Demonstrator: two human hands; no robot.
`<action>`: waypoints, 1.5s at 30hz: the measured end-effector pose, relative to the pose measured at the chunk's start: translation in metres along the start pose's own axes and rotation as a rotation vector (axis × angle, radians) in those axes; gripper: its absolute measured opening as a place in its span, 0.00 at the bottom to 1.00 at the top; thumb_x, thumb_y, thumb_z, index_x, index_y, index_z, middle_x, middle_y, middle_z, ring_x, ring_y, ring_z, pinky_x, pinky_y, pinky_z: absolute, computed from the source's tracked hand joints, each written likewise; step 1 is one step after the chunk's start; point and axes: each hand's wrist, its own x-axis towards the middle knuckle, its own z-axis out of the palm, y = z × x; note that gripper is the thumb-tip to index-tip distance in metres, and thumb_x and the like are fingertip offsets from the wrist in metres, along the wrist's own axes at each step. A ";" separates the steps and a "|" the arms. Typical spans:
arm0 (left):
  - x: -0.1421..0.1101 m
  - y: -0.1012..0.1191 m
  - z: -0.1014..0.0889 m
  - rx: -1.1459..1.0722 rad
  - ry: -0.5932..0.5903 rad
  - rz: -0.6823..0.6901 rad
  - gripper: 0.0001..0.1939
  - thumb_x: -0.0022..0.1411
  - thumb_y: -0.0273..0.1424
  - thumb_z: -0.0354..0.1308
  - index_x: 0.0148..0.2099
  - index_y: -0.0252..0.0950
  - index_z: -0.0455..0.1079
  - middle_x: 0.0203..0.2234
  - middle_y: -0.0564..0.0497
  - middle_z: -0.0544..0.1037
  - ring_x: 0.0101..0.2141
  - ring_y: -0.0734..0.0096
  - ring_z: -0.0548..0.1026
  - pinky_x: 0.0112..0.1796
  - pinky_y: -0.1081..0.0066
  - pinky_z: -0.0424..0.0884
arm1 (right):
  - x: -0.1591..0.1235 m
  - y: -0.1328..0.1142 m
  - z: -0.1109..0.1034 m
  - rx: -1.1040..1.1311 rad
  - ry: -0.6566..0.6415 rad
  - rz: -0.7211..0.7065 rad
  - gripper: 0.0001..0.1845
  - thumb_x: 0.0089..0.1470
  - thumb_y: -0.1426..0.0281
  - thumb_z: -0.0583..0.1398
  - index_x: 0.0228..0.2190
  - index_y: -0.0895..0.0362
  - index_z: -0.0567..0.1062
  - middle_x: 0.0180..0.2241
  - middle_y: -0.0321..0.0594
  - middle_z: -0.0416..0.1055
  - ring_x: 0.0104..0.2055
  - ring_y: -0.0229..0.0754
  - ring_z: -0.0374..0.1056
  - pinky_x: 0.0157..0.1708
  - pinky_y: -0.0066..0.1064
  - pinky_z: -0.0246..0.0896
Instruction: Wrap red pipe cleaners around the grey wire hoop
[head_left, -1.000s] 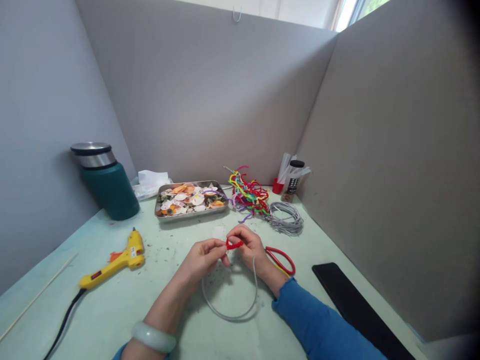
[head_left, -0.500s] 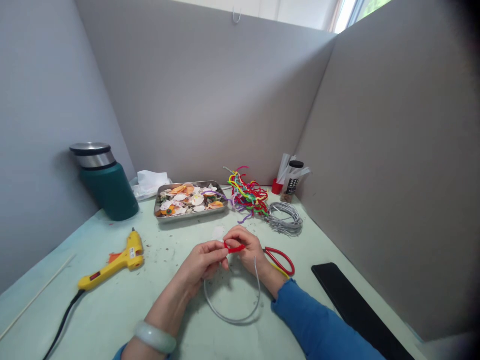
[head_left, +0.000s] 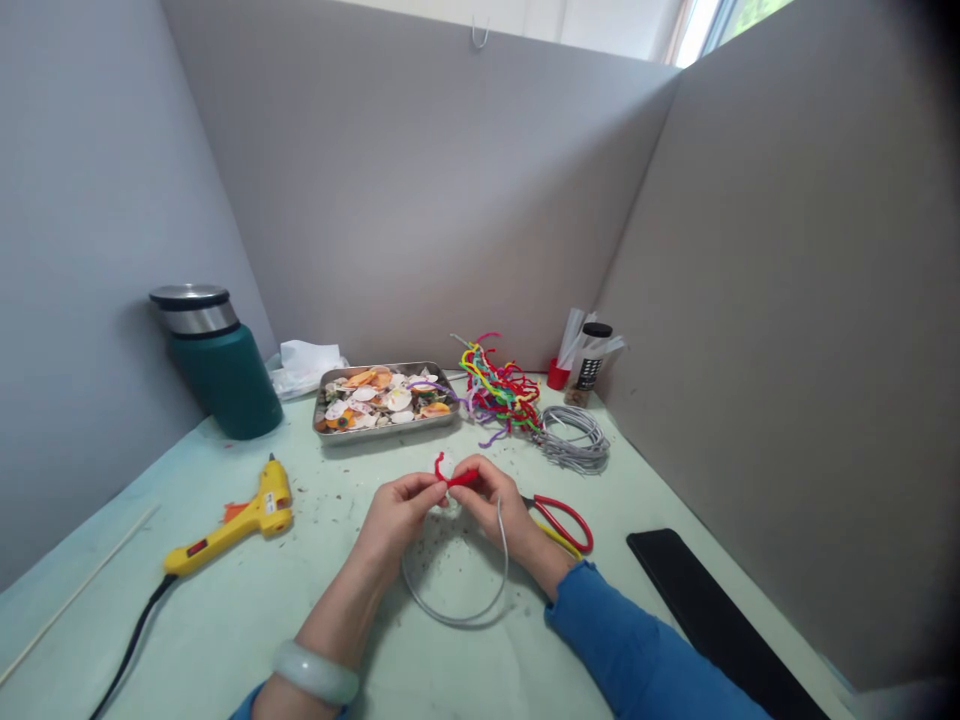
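Observation:
Between my two hands is a short piece of red yarn [head_left: 463, 479], one end curling up above the fingertips. My left hand [head_left: 405, 510] pinches it from the left, thumb against forefinger. From the right, my right hand [head_left: 495, 505] grips the same yarn. A grey wire [head_left: 457, 622] hangs in an open loop below the hands; its upper left part goes behind my left hand, and where it is held is hidden. Red-handled scissors [head_left: 566, 520] lie just beyond my right wrist, partly covered by it.
A yellow glue gun [head_left: 232, 530] lies at left, near a teal bottle [head_left: 225, 375]. A metal tray [head_left: 390, 435] of shells, a tangle of coloured yarn [head_left: 499, 385], a coil of grey wire [head_left: 574, 440] and a black-lidded jar [head_left: 590, 365] stand behind. A black strip [head_left: 697, 600] lies right.
The red yarn was stretched in a small loop between the hands; now an end sticks up and the fingertips are closer together. The wire loop has shifted slightly left and up.

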 end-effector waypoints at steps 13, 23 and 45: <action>0.001 -0.002 0.002 0.012 -0.023 0.016 0.13 0.49 0.37 0.62 0.32 0.32 0.67 0.14 0.60 0.60 0.14 0.85 0.52 0.15 0.80 0.46 | -0.001 0.002 0.001 -0.002 0.015 -0.016 0.06 0.52 0.68 0.59 0.32 0.57 0.70 0.30 0.36 0.66 0.30 0.36 0.62 0.31 0.27 0.57; 0.001 -0.002 0.005 -0.012 -0.053 0.003 0.13 0.49 0.36 0.61 0.32 0.33 0.64 0.19 0.56 0.68 0.13 0.87 0.51 0.14 0.80 0.44 | -0.002 0.008 0.006 -0.102 0.062 -0.086 0.01 0.52 0.74 0.57 0.31 0.57 0.68 0.28 0.34 0.65 0.28 0.35 0.62 0.28 0.25 0.58; 0.005 -0.013 -0.001 0.363 0.014 0.299 0.06 0.55 0.32 0.55 0.31 0.35 0.69 0.21 0.55 0.70 0.20 0.78 0.64 0.23 0.77 0.59 | -0.005 0.001 0.002 -0.251 0.015 -0.070 0.02 0.55 0.72 0.54 0.30 0.57 0.65 0.26 0.34 0.62 0.28 0.35 0.59 0.29 0.26 0.53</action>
